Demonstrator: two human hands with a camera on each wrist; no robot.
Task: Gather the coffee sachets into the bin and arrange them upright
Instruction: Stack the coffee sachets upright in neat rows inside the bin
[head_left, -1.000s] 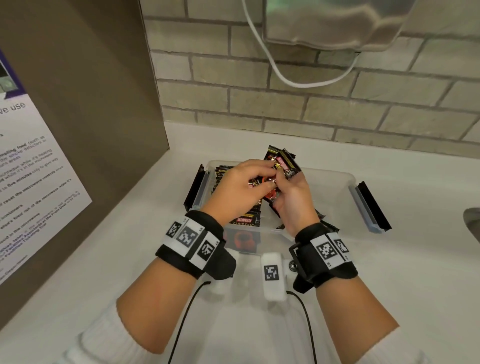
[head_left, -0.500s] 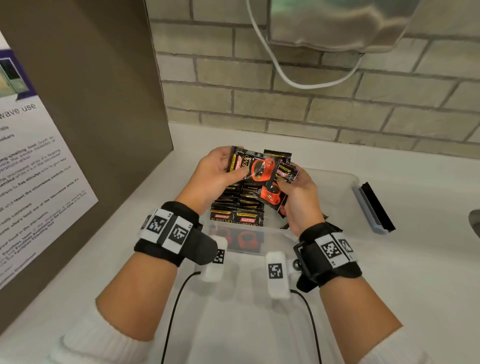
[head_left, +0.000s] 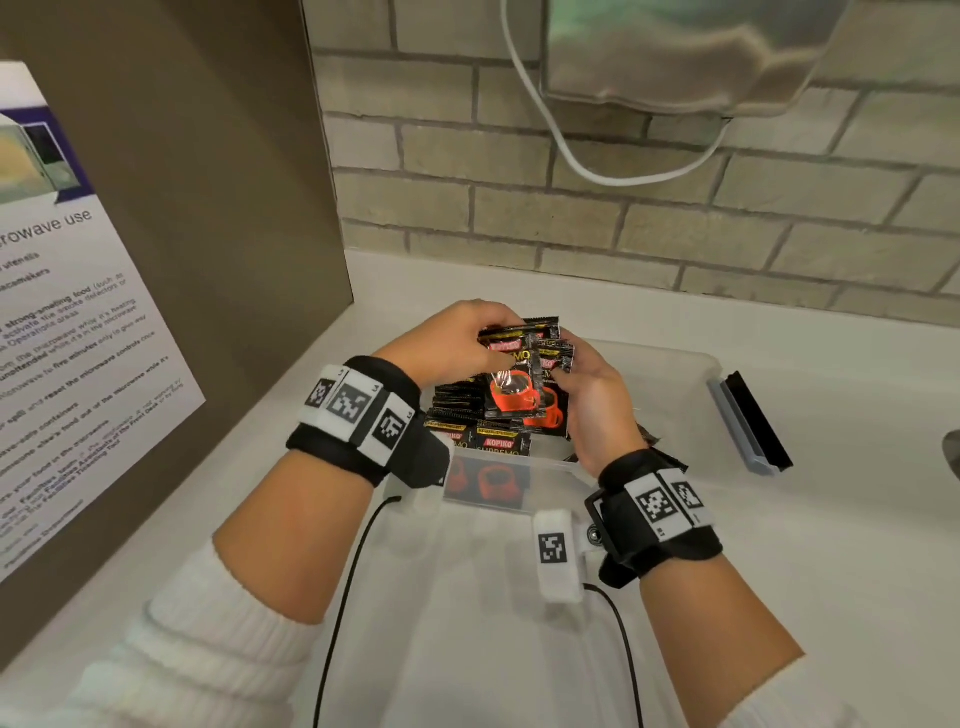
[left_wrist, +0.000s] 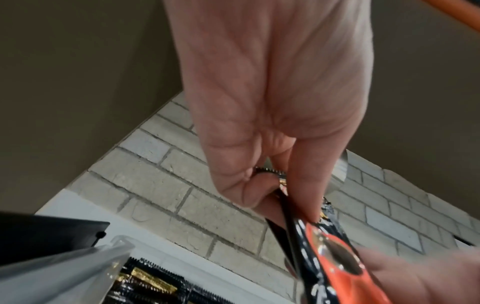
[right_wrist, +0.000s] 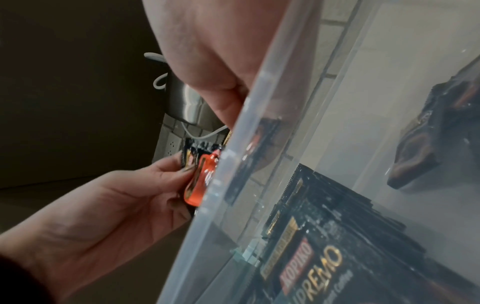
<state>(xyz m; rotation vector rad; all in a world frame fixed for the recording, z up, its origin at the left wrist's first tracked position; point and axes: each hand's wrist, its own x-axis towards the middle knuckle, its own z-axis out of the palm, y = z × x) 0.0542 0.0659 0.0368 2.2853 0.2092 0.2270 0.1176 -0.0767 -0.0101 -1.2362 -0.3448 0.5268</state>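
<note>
A small bunch of black coffee sachets (head_left: 519, 387) with a red cup print is held over the left half of the clear plastic bin (head_left: 685, 364). My left hand (head_left: 493, 332) pinches the bunch at its top edge, thumb against fingers (left_wrist: 303, 185). My right hand (head_left: 563, 370) grips its right side. Below them a row of sachets (head_left: 475, 415) stands upright against the bin's near-left wall, seen through the wall (right_wrist: 259, 144) as black packs (right_wrist: 324, 257). A loose sachet (right_wrist: 441, 133) lies further right inside the bin.
The bin stands on a white counter (head_left: 779, 545) against a brick wall. Its grey-and-black latch (head_left: 748, 421) sticks out at the right end. A brown panel with a microwave notice (head_left: 78, 338) closes off the left. A metal appliance (head_left: 675, 52) with a white cable hangs above.
Both hands lifted the bunch of sachets slightly and turned it so the red cup print faces me. The left hand's grip shifted to the top edge.
</note>
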